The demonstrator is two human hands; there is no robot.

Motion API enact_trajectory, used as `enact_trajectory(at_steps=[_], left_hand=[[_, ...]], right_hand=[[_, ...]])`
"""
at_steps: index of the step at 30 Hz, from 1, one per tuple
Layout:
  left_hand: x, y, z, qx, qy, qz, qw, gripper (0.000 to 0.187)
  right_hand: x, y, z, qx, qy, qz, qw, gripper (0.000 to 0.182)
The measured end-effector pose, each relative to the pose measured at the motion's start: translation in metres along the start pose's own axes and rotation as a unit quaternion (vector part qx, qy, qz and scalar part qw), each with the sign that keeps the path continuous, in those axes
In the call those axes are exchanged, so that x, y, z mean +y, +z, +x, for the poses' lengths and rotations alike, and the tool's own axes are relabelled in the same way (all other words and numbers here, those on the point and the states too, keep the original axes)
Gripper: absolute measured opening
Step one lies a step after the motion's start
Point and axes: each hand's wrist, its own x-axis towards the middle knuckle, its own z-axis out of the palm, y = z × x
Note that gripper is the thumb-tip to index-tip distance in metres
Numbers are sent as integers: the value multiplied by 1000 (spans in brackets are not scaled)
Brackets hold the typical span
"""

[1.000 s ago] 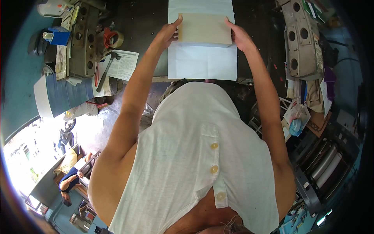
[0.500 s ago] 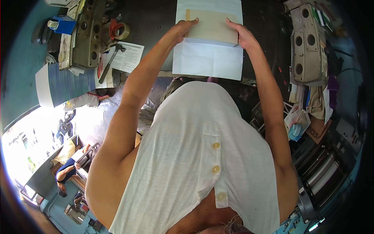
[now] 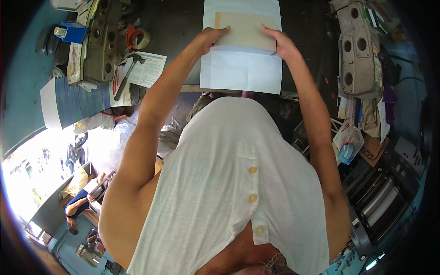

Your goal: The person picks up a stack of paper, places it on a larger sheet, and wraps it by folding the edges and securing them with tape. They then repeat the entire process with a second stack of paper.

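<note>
A thick tan paper pad [image 3: 245, 31], with an orange-brown strip along its left edge, lies over a large white paper sheet [image 3: 240, 73]. My left hand [image 3: 213, 35] holds the pad's left side, thumb on top and fingers hidden beneath or behind its edge. At the opposite end my right hand [image 3: 283, 43] grips the right side in the same way, its thumb pointing inward. The pad's near edge shows white. Fold creases cross the sheet below it.
On the left of the dark table [image 3: 176, 20] are a hammer [image 3: 128, 75], a printed page [image 3: 149, 68], a tape roll [image 3: 140, 39] and a metal block with holes [image 3: 103, 41]. Another holed block [image 3: 360, 50] stands at right. A person [image 3: 77, 206] sits far left.
The whole view has shifted slightly, so the table things appear a little further left. Both hands keep their hold on the pad, which looks unmoved on the sheet.
</note>
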Motion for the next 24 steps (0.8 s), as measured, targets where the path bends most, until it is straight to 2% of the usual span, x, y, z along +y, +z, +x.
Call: enact_trajectory(at_steps=[3,7,9,12,13,15,17,18,20,21,24], left_hand=[[-4,1,2,9,-6,4,1000,76],[-7,-5,10,-12,-10,-16,1000,81],[-3,-4,4,14,-8,-2,1000,84],[5,-5,-28,75,-16,-55,996,94],[6,-7,-39,100,-15,-86,991,98],[-24,-2,-56,128,11,-245,961,107],[-31,37,-87,146,-30,-330,932,106],[-38,57,-96,104,-24,-375,921,106],[-36,89,-101,37,-83,-421,903,123],[-32,100,-91,49,-67,-443,893,128],[-20,110,-62,74,-39,-514,853,135]], right_hand=[[-1,-4,5,-5,49,0,999,66],[1,-2,5,2,21,-17,1000,64],[2,-4,5,-15,-1,-14,1000,63],[-14,-15,6,62,-10,-202,977,81],[-27,-11,2,103,-45,-260,959,86],[-46,-7,-8,184,-111,-368,905,96],[-56,-17,18,132,-184,-494,839,97],[-61,-20,33,104,-218,-553,797,98],[-83,5,50,13,-182,-630,755,98],[-91,21,58,-34,-162,-664,729,98],[-92,58,90,-154,-10,-718,679,88]])
